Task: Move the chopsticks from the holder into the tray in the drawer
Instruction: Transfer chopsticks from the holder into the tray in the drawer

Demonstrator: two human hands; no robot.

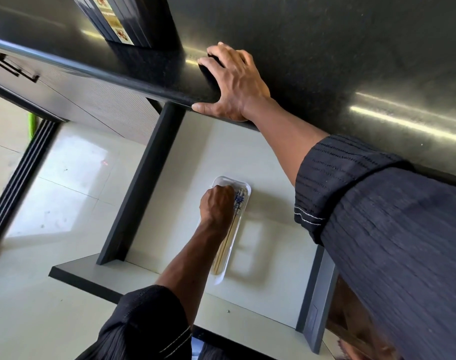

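The drawer stands pulled out below the black countertop, with a pale liner inside. A narrow white tray lies on the liner. Several wooden chopsticks with blue-patterned ends lie lengthwise in the tray. My left hand is down in the tray, fingers curled around the patterned ends of the chopsticks. My right hand rests flat on the countertop edge, thumb hooked under the rim, holding nothing. A dark upright box with a patterned label stands on the counter at the top; I cannot tell whether it is the holder.
The glossy black countertop fills the top and right. The drawer's dark side wall runs along the left and its front panel lies near me. Pale floor tiles and a dark door track are at the left.
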